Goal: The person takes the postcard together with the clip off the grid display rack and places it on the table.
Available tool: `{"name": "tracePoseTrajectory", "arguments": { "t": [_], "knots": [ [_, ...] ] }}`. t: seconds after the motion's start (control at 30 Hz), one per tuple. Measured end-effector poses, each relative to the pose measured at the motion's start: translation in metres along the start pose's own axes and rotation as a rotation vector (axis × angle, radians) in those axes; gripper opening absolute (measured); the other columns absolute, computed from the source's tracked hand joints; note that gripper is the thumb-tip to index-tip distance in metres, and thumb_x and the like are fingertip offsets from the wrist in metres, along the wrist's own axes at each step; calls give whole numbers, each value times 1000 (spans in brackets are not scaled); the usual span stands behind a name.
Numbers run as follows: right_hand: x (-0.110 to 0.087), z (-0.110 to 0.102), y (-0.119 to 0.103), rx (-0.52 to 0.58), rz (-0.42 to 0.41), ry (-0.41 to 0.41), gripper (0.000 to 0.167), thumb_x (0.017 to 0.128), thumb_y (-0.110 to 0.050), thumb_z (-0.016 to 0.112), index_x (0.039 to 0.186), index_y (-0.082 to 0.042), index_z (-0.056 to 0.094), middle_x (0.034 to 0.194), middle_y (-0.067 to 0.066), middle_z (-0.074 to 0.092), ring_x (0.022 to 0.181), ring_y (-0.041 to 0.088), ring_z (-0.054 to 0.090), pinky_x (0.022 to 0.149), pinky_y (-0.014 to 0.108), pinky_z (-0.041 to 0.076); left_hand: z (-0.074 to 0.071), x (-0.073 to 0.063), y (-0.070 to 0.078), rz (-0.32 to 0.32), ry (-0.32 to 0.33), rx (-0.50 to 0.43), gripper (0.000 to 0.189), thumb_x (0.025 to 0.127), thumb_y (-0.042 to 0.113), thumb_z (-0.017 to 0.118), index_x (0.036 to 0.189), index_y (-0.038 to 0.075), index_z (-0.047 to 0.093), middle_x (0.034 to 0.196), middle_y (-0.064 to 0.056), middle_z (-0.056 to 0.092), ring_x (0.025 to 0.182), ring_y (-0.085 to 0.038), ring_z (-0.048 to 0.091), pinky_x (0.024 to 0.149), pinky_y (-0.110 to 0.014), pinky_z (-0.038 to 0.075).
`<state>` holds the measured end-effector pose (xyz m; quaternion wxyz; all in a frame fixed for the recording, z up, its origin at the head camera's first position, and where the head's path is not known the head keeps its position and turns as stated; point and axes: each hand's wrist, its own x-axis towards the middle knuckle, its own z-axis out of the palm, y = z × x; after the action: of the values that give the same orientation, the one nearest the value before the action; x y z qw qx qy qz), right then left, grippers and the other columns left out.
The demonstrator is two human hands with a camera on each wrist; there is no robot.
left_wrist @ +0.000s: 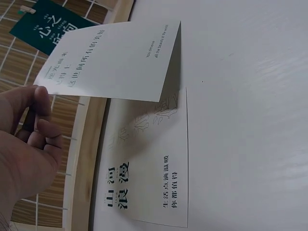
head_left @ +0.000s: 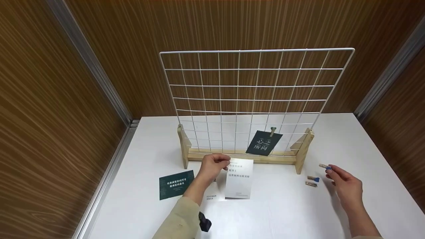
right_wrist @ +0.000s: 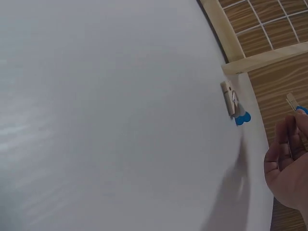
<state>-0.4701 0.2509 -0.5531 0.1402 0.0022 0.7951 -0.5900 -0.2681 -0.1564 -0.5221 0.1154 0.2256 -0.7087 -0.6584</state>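
My left hand (head_left: 212, 167) pinches a white printed card (head_left: 239, 181) by its upper left corner. In the left wrist view, this card tilts up above a second white card (left_wrist: 149, 187) that lies on the table, partly covered. To the right, my right hand (head_left: 348, 189) holds a small wooden clothespin (head_left: 322, 165) with a blue end between thumb and fingers, above the tabletop. Two more clothespins, one with a blue end (head_left: 313, 179) and another beside it (head_left: 311, 184), lie near that hand.
A white wire grid (head_left: 245, 86) stands in a wooden base (head_left: 212, 155). A dark green card (head_left: 262, 144) hangs tilted on it from a clothespin (head_left: 273, 131). Another green card (head_left: 176, 184) lies on the white table (head_left: 282, 215) at left. Wood-grain walls (head_left: 232, 26) enclose the table.
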Motion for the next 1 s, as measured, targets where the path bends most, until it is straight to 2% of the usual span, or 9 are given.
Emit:
{"name": "tracePoseTrajectory", "arguments": {
  "t": [0.17, 0.27, 0.4, 0.5, 0.63, 0.7, 0.77, 0.87, 1.0],
  "knots": [
    [4, 0, 14, -37, 62, 2, 48, 104, -33, 72, 145, -9, 65, 109, -28, 68, 97, -9, 64, 82, 11, 53, 5, 0, -4, -5, -6, -8, 13, 95, -1, 76, 106, 4, 81, 98, -6, 75, 75, -15, 71, 81, -45, 60],
    [7, 0, 20, -36, 94, 7, 48, 102, -33, 74, 144, -10, 67, 111, -28, 68, 107, -7, 62, 83, 9, 52, 8, 1, -6, -3, -9, -14, 13, 94, -3, 76, 105, 2, 81, 97, -7, 75, 75, -16, 71, 80, -44, 60],
    [9, 0, 24, -72, 118, 9, 50, 103, -35, 73, 146, -10, 65, 117, -25, 69, 132, 10, 58, 87, 9, 52, 11, 0, -10, -11, -5, -12, 13, 94, -3, 75, 105, 2, 80, 96, -8, 74, 75, -16, 71, 80, -44, 61],
    [10, 0, 26, -108, 136, 10, 53, 104, -36, 71, 148, -9, 63, 123, -21, 70, 145, 23, 50, 97, 16, 51, 13, -1, -13, -38, 1, -3, 14, 95, -2, 75, 107, 3, 81, 97, -7, 73, 77, -16, 72, 83, -45, 61],
    [9, 0, 26, -171, 129, 12, 54, 104, -40, 70, 149, -10, 62, 134, -14, 70, 150, 28, 45, 113, 33, 46, 15, -2, -15, -69, 1, 4, 15, 96, 0, 74, 109, 5, 81, 98, -6, 72, 79, -16, 73, 85, -46, 60],
    [9, 1, 26, -202, 106, 8, 55, 104, -42, 69, 149, -10, 62, 139, -12, 68, 150, 29, 45, 113, 31, 46, 16, -2, -17, -72, 4, 0, 15, 96, -1, 74, 109, 5, 81, 98, -6, 72, 79, -17, 73, 85, -46, 60],
    [10, 2, 25, -209, 82, 1, 55, 105, -42, 68, 149, -9, 62, 139, -11, 68, 150, 31, 45, 108, 24, 48, 16, -2, -18, -75, 5, -1, 15, 96, -1, 74, 108, 5, 81, 98, -6, 73, 80, -17, 73, 86, -46, 60],
    [12, 3, 24, -232, 43, 3, 55, 104, -42, 69, 147, -9, 63, 133, -16, 70, 148, 30, 47, 99, 14, 48, 18, -2, -20, -76, 3, 3, 16, 96, -2, 73, 108, 5, 81, 98, -5, 73, 80, -16, 73, 86, -46, 60],
    [13, 5, 25, -266, 3, 21, 54, 104, -42, 70, 145, -8, 65, 127, -19, 71, 147, 30, 48, 111, 29, 45, 19, -2, -21, -62, -6, 7, 16, 96, -2, 73, 109, 4, 80, 99, -5, 72, 80, -15, 72, 87, -47, 61]
  ]
}}
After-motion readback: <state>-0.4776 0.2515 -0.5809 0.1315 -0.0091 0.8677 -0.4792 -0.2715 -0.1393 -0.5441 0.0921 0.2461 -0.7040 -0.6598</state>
